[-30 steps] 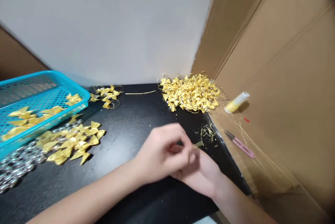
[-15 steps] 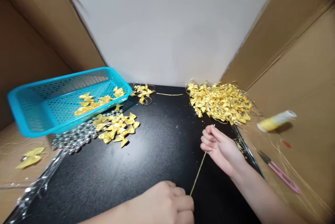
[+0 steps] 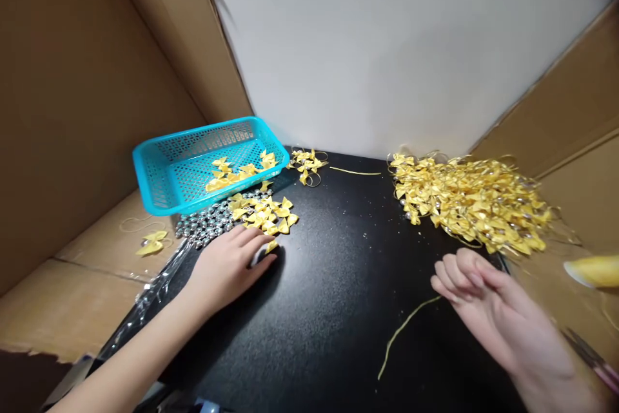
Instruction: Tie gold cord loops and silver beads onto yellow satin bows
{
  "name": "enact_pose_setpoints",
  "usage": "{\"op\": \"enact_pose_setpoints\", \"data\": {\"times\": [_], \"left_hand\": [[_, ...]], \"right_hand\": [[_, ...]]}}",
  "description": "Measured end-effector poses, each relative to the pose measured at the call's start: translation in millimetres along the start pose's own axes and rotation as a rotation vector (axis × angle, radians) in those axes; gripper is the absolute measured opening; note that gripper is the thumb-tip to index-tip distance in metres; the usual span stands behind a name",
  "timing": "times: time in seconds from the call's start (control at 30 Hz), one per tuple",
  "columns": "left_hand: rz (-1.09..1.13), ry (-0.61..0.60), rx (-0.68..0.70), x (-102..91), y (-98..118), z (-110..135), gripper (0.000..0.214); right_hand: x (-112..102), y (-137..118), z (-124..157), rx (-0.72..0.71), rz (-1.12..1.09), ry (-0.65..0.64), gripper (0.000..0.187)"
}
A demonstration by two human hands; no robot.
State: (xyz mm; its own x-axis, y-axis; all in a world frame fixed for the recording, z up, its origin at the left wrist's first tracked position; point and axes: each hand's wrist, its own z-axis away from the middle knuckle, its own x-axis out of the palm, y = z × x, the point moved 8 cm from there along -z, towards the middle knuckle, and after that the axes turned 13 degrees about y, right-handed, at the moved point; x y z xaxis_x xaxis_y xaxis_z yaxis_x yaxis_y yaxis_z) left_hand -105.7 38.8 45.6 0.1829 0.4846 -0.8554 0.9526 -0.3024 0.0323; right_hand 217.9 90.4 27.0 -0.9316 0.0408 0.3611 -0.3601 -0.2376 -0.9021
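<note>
My right hand [image 3: 471, 281] is closed around one end of a thin yellow-green cord [image 3: 403, 326]. The cord's other end droops to the left over the black table top [image 3: 333, 310]. At the near edge of a small pile of yellow ribbon bows [image 3: 265, 212], my left hand [image 3: 232, 258] reaches in with thumb and fingers apart. One yellow bow [image 3: 271, 247] shows between its thumb and index finger, and whether they touch it I cannot tell. Silver beads [image 3: 207, 223] lie just beyond this hand, partly under a turquoise basket [image 3: 167, 210].
A large heap of finished-looking bows with loops [image 3: 464, 200] lies at the back right. A few looped bows [image 3: 307, 162] and a short cord [image 3: 355, 172] are at the back. Pink-handled snips [image 3: 592, 355] and a yellow spool [image 3: 594, 271] sit right. Cardboard walls [image 3: 570, 104] flank the table.
My left hand has let go of the cord and moved forward and left to the bows. The cord, taut before, now hangs slack from my right hand. The view has turned left.
</note>
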Motion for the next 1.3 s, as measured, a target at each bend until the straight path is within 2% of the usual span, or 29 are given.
{"op": "enact_pose_setpoints", "data": {"times": [0.1,0.23,0.3,0.37,0.43,0.53,0.63,0.73,0.87,0.97,1.07,1.13,1.3], "left_hand": [[-0.027,-0.049,-0.102,12.2,-23.4,9.6,0.03],[0.183,-0.027,-0.27,16.9,-23.3,7.4,0.026],[0.4,0.043,-0.465,12.3,-22.2,1.5,0.024],[0.648,0.114,-0.766,13.9,-20.4,-1.5,0.028],[1.008,0.014,-1.016,34.7,3.3,-5.7,0.035],[1.436,-0.214,-1.172,67.0,62.1,-19.1,0.035],[1.611,-0.393,-1.175,90.4,110.9,-29.1,0.031],[1.684,-0.472,-1.135,105.5,134.7,-32.5,0.03],[1.705,-0.382,-1.033,110.5,128.8,-34.9,0.027],[1.642,-0.373,-0.822,104.5,124.1,-38.5,0.029],[1.535,-0.421,-0.618,99.2,127.8,-40.9,0.015],[1.554,-0.419,-0.593,98.5,129.5,-42.1,0.016],[1.725,-0.507,-0.665,102.6,138.1,-39.1,0.021]], "right_hand": [[4.3,11.8,3.4,-0.037,0.243,-0.016,0.029],[16.4,27.2,13.7,-0.049,0.512,-0.119,0.037],[19.5,31.3,16.5,-0.031,0.528,-0.122,0.034],[21.4,34.7,16.8,-0.006,0.516,-0.096,0.031],[24.2,37.4,16.2,0.0,0.498,-0.074,0.031],[28.6,38.9,14.9,-0.047,0.425,-0.055,0.025],[27.9,41.2,12.8,-0.084,0.288,-0.029,0.019],[22.6,43.7,9.2,-0.113,0.219,0.026,0.017],[19.8,44.7,6.3,-0.139,0.252,0.079,0.016],[22.6,49.0,5.9,-0.1,0.258,0.062,0.015],[21.4,53.4,5.0,-0.079,0.262,0.07,0.017],[19.1,54.3,4.3,-0.088,0.263,0.085,0.019],[16.6,51.8,5.1,-0.108,0.272,0.081,0.021]]}}
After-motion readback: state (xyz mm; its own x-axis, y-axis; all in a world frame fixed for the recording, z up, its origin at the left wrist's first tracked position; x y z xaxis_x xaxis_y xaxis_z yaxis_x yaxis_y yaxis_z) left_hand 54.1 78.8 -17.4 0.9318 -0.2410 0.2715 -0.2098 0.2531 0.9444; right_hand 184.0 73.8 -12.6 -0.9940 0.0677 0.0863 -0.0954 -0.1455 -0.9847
